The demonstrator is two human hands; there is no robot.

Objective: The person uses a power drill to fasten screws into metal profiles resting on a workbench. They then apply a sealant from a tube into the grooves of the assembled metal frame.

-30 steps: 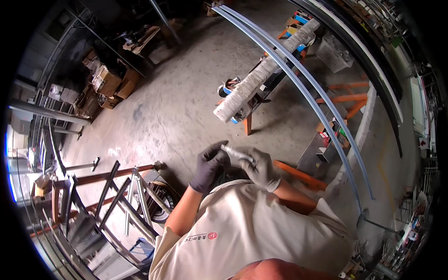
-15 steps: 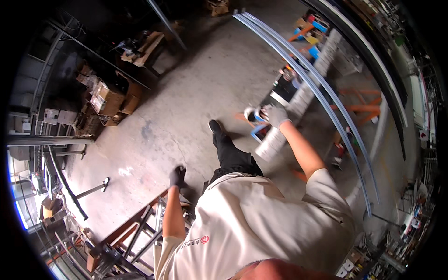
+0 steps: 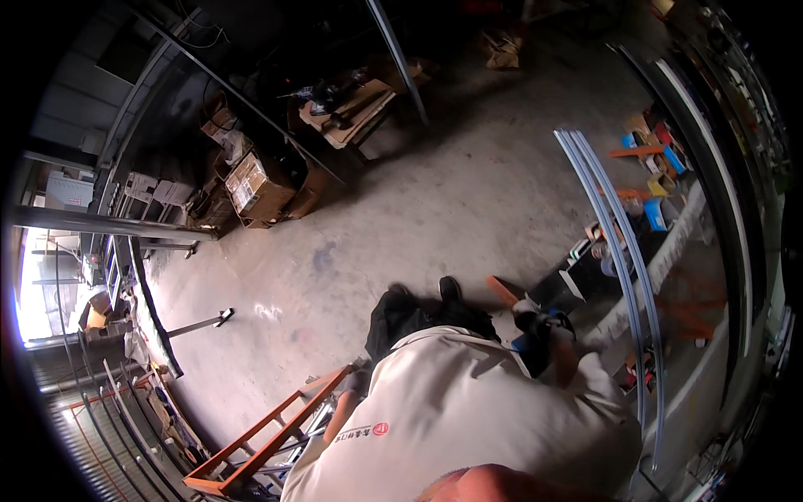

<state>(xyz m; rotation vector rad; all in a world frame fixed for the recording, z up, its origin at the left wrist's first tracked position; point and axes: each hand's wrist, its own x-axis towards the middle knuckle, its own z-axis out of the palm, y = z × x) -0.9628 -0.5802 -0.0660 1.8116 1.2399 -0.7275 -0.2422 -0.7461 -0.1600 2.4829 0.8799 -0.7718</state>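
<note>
My right hand [image 3: 559, 328], in a glove and in deep shadow, is low beside my right hip, at the near end of the workbench [image 3: 606, 326]. Its fingers look curled around a dark object [image 3: 529, 320] that I cannot make out, with a patch of blue below it. My left hand [image 3: 358, 381], gloved in grey, hangs at my left side next to the orange metal rack [image 3: 276, 435]. Its fingers are too blurred and hidden to read.
Two long pale metal profiles [image 3: 615, 222] stretch along the right over the bench. Orange trestles [image 3: 690, 314] stand beyond them. Cardboard boxes [image 3: 259, 188] and a low wooden table [image 3: 351, 113] with tools are at the far left. A metal post [image 3: 201, 326] lies on the concrete floor.
My view and body have turned left. The right hand has come back from the bench top toward my hip. My left hand has drawn closer to my body and the orange rack.
</note>
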